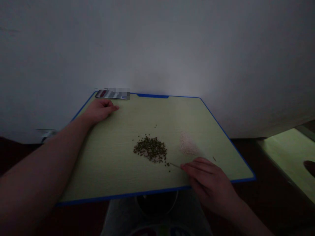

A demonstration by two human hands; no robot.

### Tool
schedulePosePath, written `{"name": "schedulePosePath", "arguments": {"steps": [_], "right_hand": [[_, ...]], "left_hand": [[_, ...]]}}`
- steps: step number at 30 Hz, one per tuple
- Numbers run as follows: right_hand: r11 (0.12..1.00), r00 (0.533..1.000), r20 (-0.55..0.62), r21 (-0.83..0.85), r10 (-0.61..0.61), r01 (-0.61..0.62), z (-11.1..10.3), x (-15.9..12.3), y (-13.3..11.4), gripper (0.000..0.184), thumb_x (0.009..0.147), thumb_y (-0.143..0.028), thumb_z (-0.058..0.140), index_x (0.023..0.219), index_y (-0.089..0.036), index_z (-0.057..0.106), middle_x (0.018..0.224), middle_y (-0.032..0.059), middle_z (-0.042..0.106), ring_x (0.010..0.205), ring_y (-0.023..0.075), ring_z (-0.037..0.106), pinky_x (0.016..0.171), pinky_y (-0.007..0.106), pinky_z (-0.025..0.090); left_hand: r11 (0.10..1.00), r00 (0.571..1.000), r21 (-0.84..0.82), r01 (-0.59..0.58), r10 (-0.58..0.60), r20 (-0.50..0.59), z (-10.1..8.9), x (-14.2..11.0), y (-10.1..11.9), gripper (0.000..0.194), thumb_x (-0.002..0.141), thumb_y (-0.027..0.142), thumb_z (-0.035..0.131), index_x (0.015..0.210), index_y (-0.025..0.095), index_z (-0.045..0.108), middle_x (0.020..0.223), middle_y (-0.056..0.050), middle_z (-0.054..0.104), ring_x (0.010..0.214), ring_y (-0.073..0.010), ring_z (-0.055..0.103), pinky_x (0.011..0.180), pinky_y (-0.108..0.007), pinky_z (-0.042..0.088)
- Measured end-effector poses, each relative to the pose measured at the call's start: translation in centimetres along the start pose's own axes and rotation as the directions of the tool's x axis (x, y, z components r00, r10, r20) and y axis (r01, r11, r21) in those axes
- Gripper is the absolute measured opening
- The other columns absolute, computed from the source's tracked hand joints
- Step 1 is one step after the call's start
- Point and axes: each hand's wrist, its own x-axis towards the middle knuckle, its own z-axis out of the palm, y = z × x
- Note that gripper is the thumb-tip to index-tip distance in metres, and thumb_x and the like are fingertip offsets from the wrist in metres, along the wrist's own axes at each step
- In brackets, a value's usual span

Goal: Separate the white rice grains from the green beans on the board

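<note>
Dark seed pile [150, 149] mid-board, thin stick [175, 165] just beside it at 4 o'clock.

On my feed, the right hand [209, 185] pinches the stick, fingers pressed together. The left hand [100, 110] rests loosely curled on the green board [123, 177] at 10 o'clock. Pale powder pile [188, 144] sits at 3 o'clock; blurred packet [112, 94] at the far edge, 11 o'clock.

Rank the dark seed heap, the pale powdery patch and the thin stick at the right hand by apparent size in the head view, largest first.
1. Dark seed heap
2. Pale powdery patch
3. Thin stick, clearly smallest, though nearest the camera
</note>
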Motion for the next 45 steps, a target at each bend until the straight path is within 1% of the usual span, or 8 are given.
{"name": "schedulePosePath", "arguments": {"steps": [4, 10, 17, 25, 32, 37, 42, 45], "right_hand": [[1.000, 1.000, 0.015, -0.003, -0.020, 0.020, 0.1, 0.0, -0.3, 0.031, 0.093, -0.002, 0.049, 0.115, -0.014, 0.068, 0.097, 0.0097, 0.082, 0.078, 0.0205, 0.075, 0.073, 0.035, 0.065], [1.000, 1.000, 0.021, 0.019, -0.020, 0.020, 0.3, -0.3, -0.4, 0.032, 0.093, -0.003, 0.050, 0.117, -0.015, 0.068, 0.097, 0.0089, 0.082, 0.078, 0.0201, 0.075, 0.074, 0.035, 0.065], [1.000, 1.000, 0.012, 0.020, -0.022, 0.022, 0.7, -0.3, -0.8, 0.034, 0.093, -0.002, 0.051, 0.119, -0.015, 0.066, 0.098, 0.0094, 0.082, 0.079, 0.0209, 0.074, 0.074, 0.037, 0.065], [0.990, 0.996, -0.009, -0.107, 0.089, -0.089, 0.6, -0.4, -0.6, 0.029, 0.093, -0.004, 0.053, 0.114, -0.013, 0.071, 0.094, 0.0099, 0.081, 0.079, 0.0229, 0.073, 0.070, 0.036, 0.066], [0.992, 1.000, 0.013, -0.121, 0.025, -0.024, 1.4, -0.7, -1.2, 0.030, 0.095, -0.006, 0.050, 0.116, -0.011, 0.071, 0.098, 0.0107, 0.081, 0.079, 0.0233, 0.073, 0.073, 0.038, 0.067], [0.971, 0.998, -0.004, -0.233, 0.055, -0.054, 2.1, -0.3, -0.7, 0.032, 0.096, -0.007, 0.048, 0.115, -0.012, 0.073, 0.097, 0.0113, 0.081, 0.081, 0.0242, 0.074, 0.075, 0.040, 0.068], [0.941, 0.997, -0.005, -0.330, 0.079, -0.076, 2.0, 0.2, 0.1, 0.033, 0.096, -0.006, 0.046, 0.114, -0.009, 0.075, 0.097, 0.0140, 0.082, 0.082, 0.0251, 0.075, 0.077, 0.040, 0.068], [0.935, 0.996, -0.007, -0.343, 0.092, -0.089, 2.0, 0.1, -0.1, 0.034, 0.096, -0.006, 0.048, 0.116, -0.010, 0.075, 0.096, 0.0140, 0.081, 0.081, 0.0254, 0.075, 0.076, 0.040, 0.068]], "left_hand": [[1.000, 1.000, 0.000, 0.000, 0.000, -0.001, 0.0, 0.1, -0.2, 0.037, 0.069, 0.053, 0.069, 0.060, 0.022, 0.053, 0.051, 0.005, 0.042, 0.051, -0.0105, 0.036, 0.053, -0.029, 0.029], [1.000, 1.000, 0.026, -0.009, 0.009, 0.004, 0.0, 0.3, -0.7, 0.038, 0.071, 0.056, 0.069, 0.061, 0.023, 0.053, 0.051, 0.005, 0.042, 0.051, -0.0112, 0.036, 0.053, -0.029, 0.028], [1.000, 1.000, -0.003, 0.013, -0.013, 0.006, 0.0, 0.0, -0.1, 0.037, 0.070, 0.053, 0.070, 0.063, 0.022, 0.052, 0.051, 0.006, 0.043, 0.051, -0.0104, 0.035, 0.052, -0.028, 0.028], [1.000, 1.000, 0.022, 0.007, -0.007, 0.004, -0.1, -0.2, 0.0, 0.035, 0.073, 0.050, 0.069, 0.062, 0.021, 0.053, 0.051, 0.005, 0.044, 0.052, -0.0107, 0.037, 0.054, -0.027, 0.029], [1.000, 1.000, 0.024, 0.012, -0.012, 0.007, -0.1, -0.1, 0.3, 0.035, 0.071, 0.050, 0.069, 0.061, 0.021, 0.053, 0.049, 0.005, 0.044, 0.050, -0.0107, 0.037, 0.052, -0.028, 0.029], [1.000, 1.000, 0.001, 0.024, -0.024, 0.003, 0.0, -0.1, 0.3, 0.035, 0.069, 0.050, 0.070, 0.061, 0.021, 0.053, 0.050, 0.006, 0.043, 0.050, -0.0101, 0.036, 0.053, -0.027, 0.029], [1.000, 1.000, -0.010, 0.008, -0.008, 0.009, -0.1, -0.1, 0.0, 0.036, 0.072, 0.051, 0.070, 0.062, 0.021, 0.052, 0.053, 0.005, 0.043, 0.052, -0.0105, 0.036, 0.054, -0.028, 0.029], [1.000, 1.000, 0.000, -0.003, 0.003, 0.012, -0.1, 0.1, -0.4, 0.037, 0.072, 0.052, 0.070, 0.062, 0.021, 0.052, 0.053, 0.005, 0.043, 0.053, -0.0107, 0.037, 0.054, -0.028, 0.030]]}}
